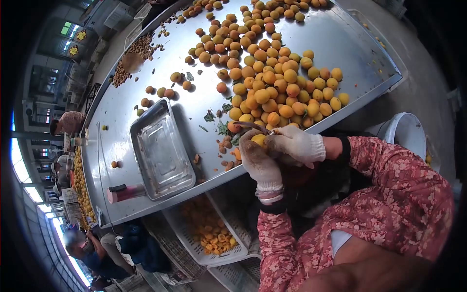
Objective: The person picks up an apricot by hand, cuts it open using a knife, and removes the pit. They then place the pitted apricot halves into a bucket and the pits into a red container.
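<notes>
My left hand (260, 163), in a soiled white glove, is closed around a yellow apricot (259, 140) at the table's near edge. My right hand (297, 143), gloved too, grips a small knife with a dark curved blade (250, 126) close above that apricot. Its handle is mostly hidden by the fingers. Right beyond my hands lies a big heap of whole apricots (270, 92). Beside my left hand are a few brown pits (225, 144), apricot scraps and green leaves (223, 128).
An empty metal tray (163, 151) and a pink-capped bottle (125, 192) lie on the metal table (116, 141). Pits (138, 51) are piled at its far edge. Below sits a white crate (228, 255) of halved apricots; a white bucket (407, 131) stands right. Other people (104, 255) are at left.
</notes>
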Demonstrator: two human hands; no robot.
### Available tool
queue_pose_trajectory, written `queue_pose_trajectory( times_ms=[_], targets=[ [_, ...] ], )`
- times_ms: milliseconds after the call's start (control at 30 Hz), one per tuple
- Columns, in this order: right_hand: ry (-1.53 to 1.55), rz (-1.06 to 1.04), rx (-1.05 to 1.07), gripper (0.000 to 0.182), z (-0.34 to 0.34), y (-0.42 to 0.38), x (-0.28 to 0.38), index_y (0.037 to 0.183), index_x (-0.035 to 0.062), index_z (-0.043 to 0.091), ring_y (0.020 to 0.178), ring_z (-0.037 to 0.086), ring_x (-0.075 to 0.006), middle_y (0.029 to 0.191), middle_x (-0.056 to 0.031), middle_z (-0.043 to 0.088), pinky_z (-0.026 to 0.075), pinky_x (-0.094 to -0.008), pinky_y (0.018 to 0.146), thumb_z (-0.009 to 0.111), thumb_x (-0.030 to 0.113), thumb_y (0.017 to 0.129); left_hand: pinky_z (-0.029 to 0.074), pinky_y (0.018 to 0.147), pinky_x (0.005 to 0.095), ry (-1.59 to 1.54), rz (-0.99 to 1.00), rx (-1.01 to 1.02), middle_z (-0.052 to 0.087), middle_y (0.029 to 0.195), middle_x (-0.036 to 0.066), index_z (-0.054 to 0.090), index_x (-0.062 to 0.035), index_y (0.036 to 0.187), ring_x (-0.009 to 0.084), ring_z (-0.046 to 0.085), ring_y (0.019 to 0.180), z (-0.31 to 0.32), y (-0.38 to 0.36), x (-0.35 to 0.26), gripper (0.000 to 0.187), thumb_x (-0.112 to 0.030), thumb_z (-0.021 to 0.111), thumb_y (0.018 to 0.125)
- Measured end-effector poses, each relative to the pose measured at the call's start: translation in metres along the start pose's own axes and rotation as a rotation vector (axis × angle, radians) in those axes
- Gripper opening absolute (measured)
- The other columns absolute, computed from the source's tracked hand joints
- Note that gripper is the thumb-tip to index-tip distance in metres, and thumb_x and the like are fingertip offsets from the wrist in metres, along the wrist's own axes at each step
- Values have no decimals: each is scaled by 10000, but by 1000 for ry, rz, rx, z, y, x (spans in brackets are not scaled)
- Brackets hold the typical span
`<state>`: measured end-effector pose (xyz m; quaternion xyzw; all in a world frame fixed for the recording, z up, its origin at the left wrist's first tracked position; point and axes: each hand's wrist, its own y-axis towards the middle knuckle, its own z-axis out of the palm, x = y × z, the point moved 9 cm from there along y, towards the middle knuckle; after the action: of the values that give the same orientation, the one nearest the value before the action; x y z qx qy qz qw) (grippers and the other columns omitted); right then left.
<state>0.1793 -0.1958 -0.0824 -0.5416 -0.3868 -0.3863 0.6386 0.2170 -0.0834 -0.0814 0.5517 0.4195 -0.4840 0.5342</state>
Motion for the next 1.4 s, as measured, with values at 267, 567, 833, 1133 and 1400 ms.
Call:
queue_pose_trajectory(
  times_ms=[267,567,833,1133,1400],
  targets=[
    [-203,-490,60,300,7,-11,27,1071,11,597,625,607,-195,705,-53,607,480,-289,584,532,295,999,358,1062,413,-25,-62,-6,525,1211,129,455,-27,1254,254,527,1135,-5,3,10,461,-430,444,1032],
    [-629,-446,-78,308,6,-12,29,888,18,546,701,653,-401,713,-232,620,498,-427,592,622,313,933,435,996,391,-202,-108,15,577,1055,75,504,-50,1210,195,581,994,0,6,7,734,-663,168,986],
    [-663,-487,-99,306,8,-13,28,893,12,546,670,644,-410,692,-235,617,496,-448,566,624,306,929,475,955,383,-253,-141,-38,577,1122,109,515,-42,1192,196,589,1010,0,4,-2,734,-660,176,985],
    [-716,-535,-155,306,11,1,22,910,17,541,651,641,-403,684,-218,618,500,-456,556,609,314,935,456,1001,396,-484,-262,58,579,1164,136,466,-21,1288,248,586,1091,13,1,-11,710,-636,264,996],
    [-792,-637,-189,320,10,-6,39,968,26,572,624,640,-385,660,-186,618,502,-440,541,625,338,919,446,1012,414,-295,-128,59,594,1184,146,415,-36,1373,270,568,1125,5,6,-17,656,-577,372,1005]
  ],
)
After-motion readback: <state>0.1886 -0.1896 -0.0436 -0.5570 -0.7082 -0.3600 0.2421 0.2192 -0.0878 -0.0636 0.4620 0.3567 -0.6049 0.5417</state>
